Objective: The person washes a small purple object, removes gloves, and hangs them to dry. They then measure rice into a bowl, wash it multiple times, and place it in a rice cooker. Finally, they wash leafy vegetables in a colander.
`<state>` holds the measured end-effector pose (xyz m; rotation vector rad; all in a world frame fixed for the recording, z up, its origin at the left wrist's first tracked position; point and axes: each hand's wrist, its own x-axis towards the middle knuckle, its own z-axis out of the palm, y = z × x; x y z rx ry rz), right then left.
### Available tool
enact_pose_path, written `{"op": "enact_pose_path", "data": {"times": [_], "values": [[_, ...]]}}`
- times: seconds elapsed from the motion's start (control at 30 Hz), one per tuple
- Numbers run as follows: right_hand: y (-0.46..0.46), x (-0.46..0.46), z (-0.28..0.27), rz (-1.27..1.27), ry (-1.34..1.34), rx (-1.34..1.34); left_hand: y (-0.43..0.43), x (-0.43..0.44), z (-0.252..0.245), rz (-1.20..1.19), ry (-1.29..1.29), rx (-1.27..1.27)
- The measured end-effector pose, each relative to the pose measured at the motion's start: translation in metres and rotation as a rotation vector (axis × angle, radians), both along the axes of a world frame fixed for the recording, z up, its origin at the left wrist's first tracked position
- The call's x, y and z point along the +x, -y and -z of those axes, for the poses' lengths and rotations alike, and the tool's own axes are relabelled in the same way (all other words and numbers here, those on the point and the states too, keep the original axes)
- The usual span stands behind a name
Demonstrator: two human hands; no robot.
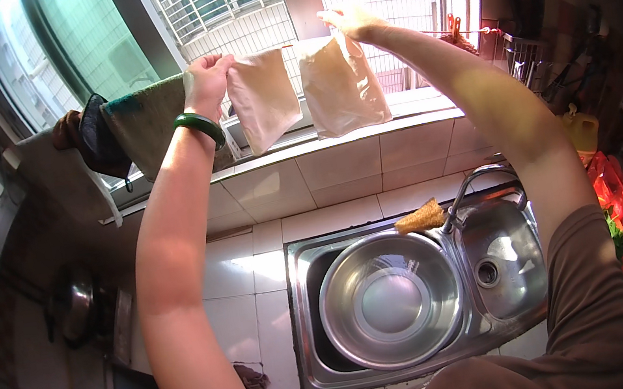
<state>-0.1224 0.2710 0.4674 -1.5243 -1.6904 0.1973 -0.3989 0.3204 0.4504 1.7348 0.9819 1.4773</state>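
Note:
Two pale cloths hang side by side over a line in front of the window. My left hand point(208, 85), with a green bangle on the wrist, pinches the upper left corner of the left cloth point(265, 96). At the top right of the other cloth point(341, 89) is my right hand point(350, 21), its fingers stretched to the left above the cloth. Glare from the window hides whether those fingers hold anything. Left of my left hand, a greyish towel point(149, 122) and a dark cap-like item point(97, 138) hang too.
Below the window, a large steel basin point(389, 301) sits over the left bowl of the steel sink point(513, 309). A yellow-brown scrubber point(421, 217) lies beside the faucet point(458, 198). A lidded pan point(76, 305) stands left; a red plastic bag point(612, 185) is right. Red clothespins point(454, 28) grip the line.

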Motion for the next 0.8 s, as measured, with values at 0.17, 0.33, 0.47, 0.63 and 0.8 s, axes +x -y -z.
{"op": "enact_pose_path", "data": {"times": [0.17, 0.33, 0.47, 0.63, 0.8], "values": [[-0.001, -0.001, -0.005, -0.113, 0.044, -0.134, -0.012, 0.003, -0.012, 0.121, 0.044, 0.183], [0.008, -0.006, -0.003, -0.189, 0.111, -0.125, -0.026, 0.007, -0.02, 0.024, -0.188, 0.304], [0.005, -0.009, 0.001, -0.192, 0.12, -0.051, -0.019, 0.007, -0.011, -0.268, -0.581, 0.495], [0.006, 0.004, 0.004, -0.105, 0.166, -0.028, 0.014, 0.0, -0.004, -0.443, -0.674, 0.788], [0.012, 0.017, 0.004, -0.068, 0.064, -0.036, 0.044, 0.025, 0.001, -0.246, -0.762, 0.928]]}}
